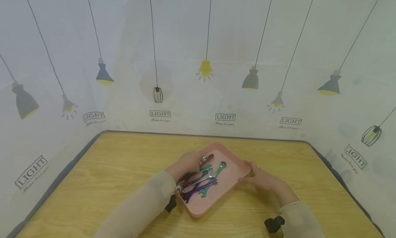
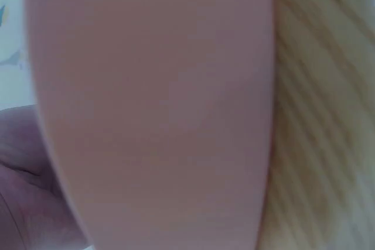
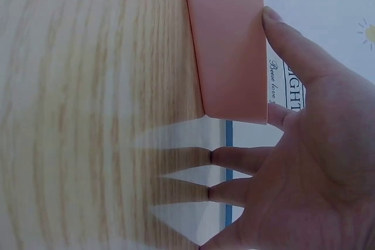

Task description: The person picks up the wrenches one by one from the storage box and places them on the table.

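A pink tray (image 1: 229, 181) stands at an angle on the table, with several metallic combination wrenches piled toward its left side. Among them are a green wrench (image 1: 221, 167), a purple wrench (image 1: 212, 183) and a silver wrench (image 1: 198, 180). My left hand (image 1: 189, 163) reaches over the tray's left edge, its fingers down at a red wrench (image 1: 211, 156); whether they grip it I cannot tell. At the opposite corner, my right hand (image 1: 261, 179) holds the tray between thumb and index finger. In the right wrist view its other fingers (image 3: 237, 159) spread down to the tabletop.
The wood-grain table (image 1: 102, 176) has a dark edge along the back and sides. Close behind it hangs a pale backdrop (image 1: 182, 93) printed with lamps. Black wrist-camera mounts (image 1: 274, 224) sit at both cuffs.
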Demonstrator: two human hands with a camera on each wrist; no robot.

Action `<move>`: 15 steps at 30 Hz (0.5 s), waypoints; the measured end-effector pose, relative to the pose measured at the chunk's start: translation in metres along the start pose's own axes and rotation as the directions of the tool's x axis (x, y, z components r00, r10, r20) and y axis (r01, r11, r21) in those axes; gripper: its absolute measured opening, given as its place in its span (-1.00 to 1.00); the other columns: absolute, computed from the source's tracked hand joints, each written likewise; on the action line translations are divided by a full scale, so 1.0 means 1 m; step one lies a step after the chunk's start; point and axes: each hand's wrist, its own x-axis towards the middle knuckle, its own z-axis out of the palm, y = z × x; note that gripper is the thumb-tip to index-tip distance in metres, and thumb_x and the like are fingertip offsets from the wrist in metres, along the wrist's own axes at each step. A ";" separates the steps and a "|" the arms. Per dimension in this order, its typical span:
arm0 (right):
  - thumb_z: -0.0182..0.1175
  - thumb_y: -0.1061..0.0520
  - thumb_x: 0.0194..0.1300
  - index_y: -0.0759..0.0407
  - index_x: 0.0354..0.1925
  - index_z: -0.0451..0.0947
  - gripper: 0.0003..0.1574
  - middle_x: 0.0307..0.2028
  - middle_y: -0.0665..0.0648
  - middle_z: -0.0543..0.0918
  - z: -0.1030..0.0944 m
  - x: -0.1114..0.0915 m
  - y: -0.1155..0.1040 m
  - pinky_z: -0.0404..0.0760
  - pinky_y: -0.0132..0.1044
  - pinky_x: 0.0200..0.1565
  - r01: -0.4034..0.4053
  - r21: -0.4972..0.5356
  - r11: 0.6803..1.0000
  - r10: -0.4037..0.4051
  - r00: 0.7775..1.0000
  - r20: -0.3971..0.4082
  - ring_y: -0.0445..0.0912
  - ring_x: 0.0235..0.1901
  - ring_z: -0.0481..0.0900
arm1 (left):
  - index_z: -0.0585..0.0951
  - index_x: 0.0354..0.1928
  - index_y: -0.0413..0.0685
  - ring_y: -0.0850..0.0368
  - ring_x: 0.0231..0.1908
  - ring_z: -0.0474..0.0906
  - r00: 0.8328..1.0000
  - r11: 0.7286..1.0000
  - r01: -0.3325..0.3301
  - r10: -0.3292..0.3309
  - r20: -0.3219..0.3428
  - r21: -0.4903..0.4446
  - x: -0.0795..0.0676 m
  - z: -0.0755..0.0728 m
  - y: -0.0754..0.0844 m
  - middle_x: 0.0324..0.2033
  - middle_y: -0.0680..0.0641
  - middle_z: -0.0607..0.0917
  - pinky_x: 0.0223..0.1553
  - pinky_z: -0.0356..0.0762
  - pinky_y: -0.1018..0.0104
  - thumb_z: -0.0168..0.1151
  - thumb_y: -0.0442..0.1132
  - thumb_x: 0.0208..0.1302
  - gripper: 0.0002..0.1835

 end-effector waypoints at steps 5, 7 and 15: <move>0.23 -0.26 0.27 0.26 0.49 -0.20 0.20 0.41 0.53 0.00 0.001 0.000 0.001 -0.04 0.31 0.32 -0.009 -0.015 1.000 0.009 1.000 -0.011 0.40 0.39 -0.07 | 0.65 0.01 0.03 0.13 -0.36 0.55 0.998 0.997 0.060 -0.060 0.005 -0.040 0.000 -0.002 0.000 -0.23 0.00 0.66 -0.39 0.58 0.31 0.33 -0.42 0.09 -0.60; 0.23 -0.26 0.27 0.25 0.50 -0.20 0.21 0.42 0.52 -0.01 0.001 0.000 0.002 -0.05 0.31 0.32 -0.016 -0.018 1.000 0.015 1.000 -0.014 0.39 0.40 -0.07 | 0.68 -0.05 0.07 0.13 -0.30 0.56 0.998 0.998 0.064 -0.064 -0.004 -0.018 0.000 -0.003 0.001 -0.19 0.03 0.67 -0.30 0.60 0.28 0.34 -0.39 0.08 -0.64; 0.21 -0.26 0.28 0.27 0.49 -0.21 0.20 0.43 0.52 -0.03 0.002 0.002 0.004 -0.04 0.31 0.32 -0.007 -0.010 1.000 0.006 1.000 -0.003 0.40 0.40 -0.08 | 0.70 -0.07 0.01 0.09 -0.31 0.54 0.997 0.993 0.074 -0.073 0.015 -0.094 -0.007 -0.010 0.002 -0.17 -0.03 0.67 -0.36 0.60 0.26 0.29 -0.53 0.02 -0.58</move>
